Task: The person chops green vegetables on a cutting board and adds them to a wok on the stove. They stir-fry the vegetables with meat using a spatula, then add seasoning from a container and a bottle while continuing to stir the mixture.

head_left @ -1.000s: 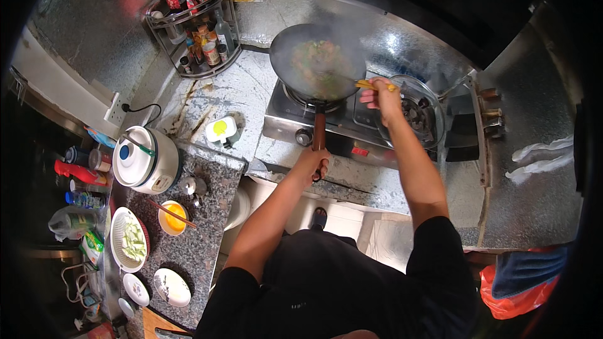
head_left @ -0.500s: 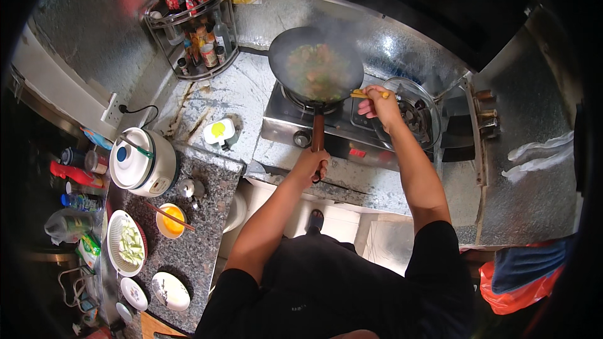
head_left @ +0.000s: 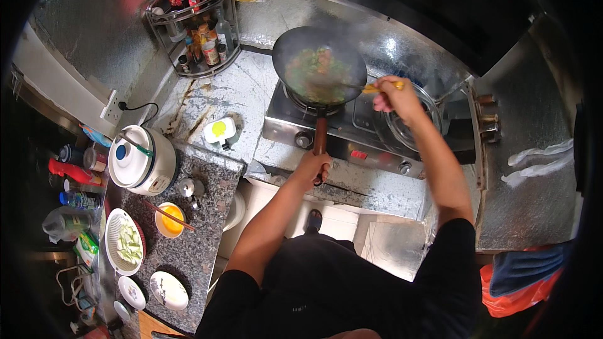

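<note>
My left hand is wrapped round the brown handle of a dark wok, which sits on the left burner of the gas stove. In the wok lies chopped food, green with some reddish pieces, under steam. My right hand, a little blurred, is closed on a yellow-handled spatula. Its thin shaft reaches over the wok's right rim into the food, where its end cannot be made out. Beneath my right hand, a glass lid lies over the right burner.
A rice cooker, a bowl of beaten egg with chopsticks across it, a basket of cut pale-green vegetable and an oval plate stand at left. The corner holds a seasoning rack. A range hood overhangs the stove.
My right hand has moved right and slightly up with the spatula, drawing it across the food. The food has shifted in the wok. My left hand keeps its grip on the handle.
</note>
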`<state>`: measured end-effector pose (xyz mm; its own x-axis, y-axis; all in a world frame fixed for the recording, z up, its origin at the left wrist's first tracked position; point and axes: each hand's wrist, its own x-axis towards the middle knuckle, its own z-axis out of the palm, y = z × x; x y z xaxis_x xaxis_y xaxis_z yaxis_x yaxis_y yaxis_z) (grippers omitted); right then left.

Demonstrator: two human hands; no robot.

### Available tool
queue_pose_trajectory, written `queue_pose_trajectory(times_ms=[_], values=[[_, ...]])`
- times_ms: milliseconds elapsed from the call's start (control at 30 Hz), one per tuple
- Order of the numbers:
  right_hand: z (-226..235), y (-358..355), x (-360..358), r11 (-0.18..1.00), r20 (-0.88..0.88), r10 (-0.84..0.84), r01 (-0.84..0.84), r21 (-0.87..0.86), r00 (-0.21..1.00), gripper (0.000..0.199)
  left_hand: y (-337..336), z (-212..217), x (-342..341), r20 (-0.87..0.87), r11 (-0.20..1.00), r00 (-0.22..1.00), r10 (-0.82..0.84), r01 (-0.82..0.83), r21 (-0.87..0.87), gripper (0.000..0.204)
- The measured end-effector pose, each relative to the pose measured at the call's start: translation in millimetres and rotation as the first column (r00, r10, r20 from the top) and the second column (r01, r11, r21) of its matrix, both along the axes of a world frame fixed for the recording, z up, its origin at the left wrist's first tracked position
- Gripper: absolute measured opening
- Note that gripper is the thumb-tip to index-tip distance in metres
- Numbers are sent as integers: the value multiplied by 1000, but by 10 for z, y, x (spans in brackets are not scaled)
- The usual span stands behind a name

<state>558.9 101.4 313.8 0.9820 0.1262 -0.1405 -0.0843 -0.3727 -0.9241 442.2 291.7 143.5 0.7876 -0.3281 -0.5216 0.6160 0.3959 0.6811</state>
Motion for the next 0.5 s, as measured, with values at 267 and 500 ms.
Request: queue_pose_trajectory(times_ms=[267,500], values=[[293,-153,179,981,61,65,-52,-189,996,19,-61,-71,6,60,999,998,-17,16,30,14],[1446,241,556,840,-124,209,-243,-486,970,27,-28,-239,-74,93,995,995,38,-46,83,15]])
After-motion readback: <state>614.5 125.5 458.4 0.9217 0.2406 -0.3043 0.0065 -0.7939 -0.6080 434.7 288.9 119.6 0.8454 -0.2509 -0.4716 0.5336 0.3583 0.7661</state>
